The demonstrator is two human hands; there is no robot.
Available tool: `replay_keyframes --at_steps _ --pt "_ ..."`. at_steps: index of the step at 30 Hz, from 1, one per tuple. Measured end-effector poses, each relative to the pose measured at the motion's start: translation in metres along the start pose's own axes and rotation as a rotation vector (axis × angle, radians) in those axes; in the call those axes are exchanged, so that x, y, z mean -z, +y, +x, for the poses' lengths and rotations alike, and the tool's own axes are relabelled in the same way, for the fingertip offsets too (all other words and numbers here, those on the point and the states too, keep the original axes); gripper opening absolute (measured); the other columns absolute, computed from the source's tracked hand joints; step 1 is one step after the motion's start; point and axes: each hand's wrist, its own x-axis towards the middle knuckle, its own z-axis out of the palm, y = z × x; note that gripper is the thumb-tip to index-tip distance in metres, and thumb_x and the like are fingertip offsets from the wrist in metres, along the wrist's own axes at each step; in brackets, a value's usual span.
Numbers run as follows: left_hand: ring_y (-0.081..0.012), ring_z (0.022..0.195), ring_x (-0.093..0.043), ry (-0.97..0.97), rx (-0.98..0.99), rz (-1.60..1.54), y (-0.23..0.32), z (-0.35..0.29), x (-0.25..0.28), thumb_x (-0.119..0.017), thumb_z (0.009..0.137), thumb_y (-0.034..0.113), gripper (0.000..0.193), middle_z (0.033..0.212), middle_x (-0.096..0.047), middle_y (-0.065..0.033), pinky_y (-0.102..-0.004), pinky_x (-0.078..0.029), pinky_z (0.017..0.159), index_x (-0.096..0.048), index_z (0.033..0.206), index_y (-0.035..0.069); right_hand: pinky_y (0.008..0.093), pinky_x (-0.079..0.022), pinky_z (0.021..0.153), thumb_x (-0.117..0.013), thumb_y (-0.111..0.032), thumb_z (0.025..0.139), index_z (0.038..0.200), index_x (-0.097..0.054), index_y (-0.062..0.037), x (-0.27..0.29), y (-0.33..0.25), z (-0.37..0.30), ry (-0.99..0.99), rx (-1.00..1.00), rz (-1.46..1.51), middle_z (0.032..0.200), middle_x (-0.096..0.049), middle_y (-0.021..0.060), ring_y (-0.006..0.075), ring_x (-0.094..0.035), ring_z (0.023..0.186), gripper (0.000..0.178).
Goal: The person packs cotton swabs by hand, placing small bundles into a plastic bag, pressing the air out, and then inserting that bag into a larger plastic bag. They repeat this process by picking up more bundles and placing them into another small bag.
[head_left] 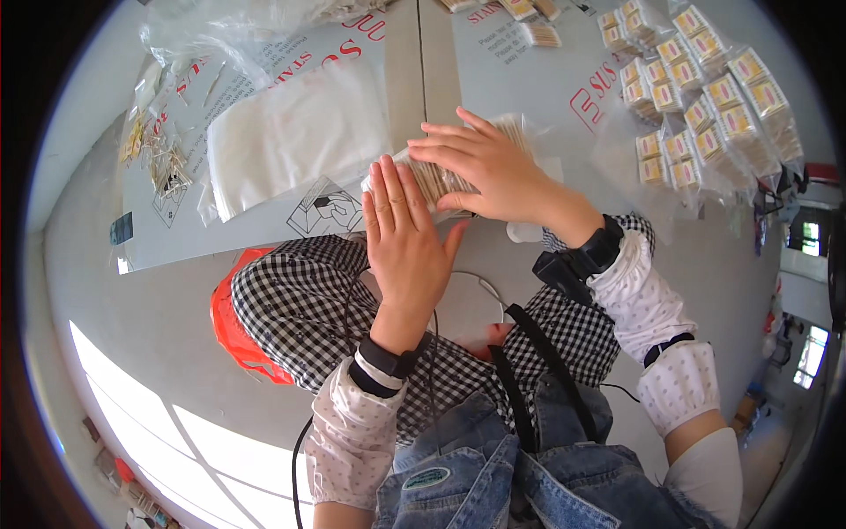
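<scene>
Head view, left hand: the left hand [404, 234] is flat and open, fingers straight and close together, pointing away from the body. It grips nothing; its fingertips reach the near end of the bundle of thin wooden sticks [438, 179].
Head view, right hand: the right hand [483, 170] comes from the right side and lies across the bundle, palm down, fingers spread and pointing to the left. It presses on top and is not closed around anything.
Bundle: it lies in clear plastic on the grey surface [529, 88], near the middle, just beside a seam between two boards.
Forearms: both wear white dotted sleeve covers; a dark strap is on each wrist. The left forearm rises straight from the lower edge, the right one is bent at the elbow.
Around: a stack of clear plastic bags [295, 137] lies left of the bundle; many small packed bundles [705, 106] lie at the far right; loose sticks [163, 159] lie at the far left.
</scene>
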Motion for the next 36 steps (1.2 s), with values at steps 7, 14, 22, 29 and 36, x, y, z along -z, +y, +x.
replay_keyframes --at_steps 7,14,22,29,36 --pt "-0.0370 0.147 -0.022 0.007 -0.002 -0.037 -0.007 0.003 0.016 -0.068 0.083 0.047 0.095 0.156 -0.024 -0.0269 -0.0485 -0.020 0.119 -0.027 0.147 -0.009 0.0475 -0.022 0.119 -0.075 -0.045 0.077 0.145 -0.039 -0.0056 0.007 0.006 -0.016 0.116 -0.090 0.060 0.146 -0.046 0.0124 0.0262 -0.038 0.139 0.086" --pt "-0.0340 0.148 -0.023 -0.131 -0.133 -0.043 0.003 -0.015 0.025 -0.074 0.079 0.039 0.093 0.157 -0.028 -0.0215 -0.0486 -0.022 0.118 -0.029 0.148 -0.005 0.0440 -0.024 0.119 -0.078 -0.047 0.071 0.148 -0.033 -0.0029 0.008 0.004 -0.026 0.033 -0.061 -0.256 0.148 -0.042 0.0134 0.0260 -0.037 0.140 0.099" --pt "-0.0179 0.105 -0.060 0.259 0.474 -0.986 -0.030 -0.034 0.026 -0.067 0.093 0.021 0.048 0.120 -0.059 -0.0095 -0.0284 -0.048 0.082 -0.047 0.132 0.001 0.0441 -0.027 0.117 -0.083 -0.027 0.066 0.146 -0.036 -0.0050 0.000 -0.002 -0.038 0.051 -0.126 -0.213 0.142 -0.048 0.0100 0.0255 -0.043 0.134 0.095" --pt "-0.0191 0.108 -0.062 -0.349 0.907 -1.755 -0.029 -0.048 0.005 -0.041 0.101 0.053 0.058 0.131 -0.056 -0.0085 -0.0314 -0.057 0.074 -0.047 0.133 0.005 0.0462 -0.027 0.117 -0.079 -0.012 0.065 0.144 -0.040 -0.0067 -0.023 -0.035 -0.085 0.217 -0.179 -0.227 0.143 -0.048 0.0070 0.0259 -0.042 0.136 0.087" --pt "-0.0157 0.108 -0.060 -0.218 0.781 -1.634 -0.018 -0.037 0.002 -0.069 0.088 0.013 0.067 0.121 -0.063 -0.0111 -0.0263 -0.048 0.088 -0.035 0.142 -0.007 0.0463 -0.029 0.116 -0.069 -0.003 0.078 0.137 -0.046 -0.0081 -0.052 -0.039 -0.130 0.273 -0.191 -0.190 0.144 -0.048 0.0070 0.0277 -0.044 0.136 0.064"
